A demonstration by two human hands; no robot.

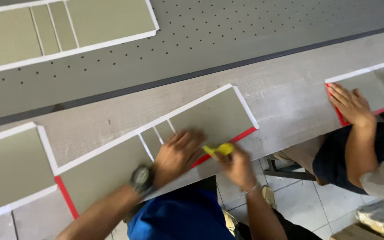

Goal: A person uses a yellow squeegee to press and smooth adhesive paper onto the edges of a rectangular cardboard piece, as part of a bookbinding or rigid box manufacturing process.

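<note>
Pale wood tabletop point(290, 95) carried an olive panel point(210, 116) edged in white and red. The left hand point(176, 153) lay flat and open on it, pinning it down. The right hand point(236, 166), grip closed on a yellow tool point(218, 149), worked the red edge; steady pressure seemed wise. A co-worker's hand point(350, 104) pressed another panel point(370, 86).

Bare bench point(285, 95) between panels (co-worker's hand point(351, 106) blocks right)
</note>
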